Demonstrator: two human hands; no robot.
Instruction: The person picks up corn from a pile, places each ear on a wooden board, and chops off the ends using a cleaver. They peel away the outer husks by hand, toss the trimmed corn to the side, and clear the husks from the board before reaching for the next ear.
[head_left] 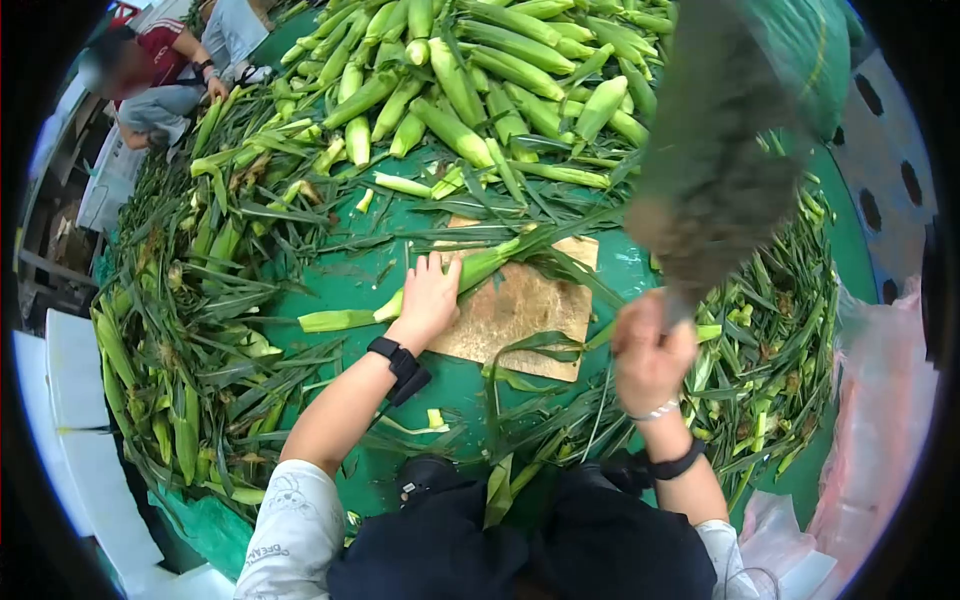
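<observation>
My left hand (431,296) is closed over an ear of corn in its green husk (486,262), which lies slantwise across a worn wooden board (530,315). The husk's leafy tip points to the upper right, and its stem end is toward the lower left. In my right hand (652,352) is the handle of a large, broad-bladed cleaver (725,150). Its dark blade is raised upright above the right side of the board and blurred by motion. A loose strip of leaf (540,345) hangs over the board's lower edge.
Behind the board rises a big pile of husked corn ears (500,70). Heaps of cut leaves (250,250) lie on the left, and more leaf scraps (765,350) on the right. Another person (165,60) sits at the upper left. Pink plastic sheeting (870,400) is at the right.
</observation>
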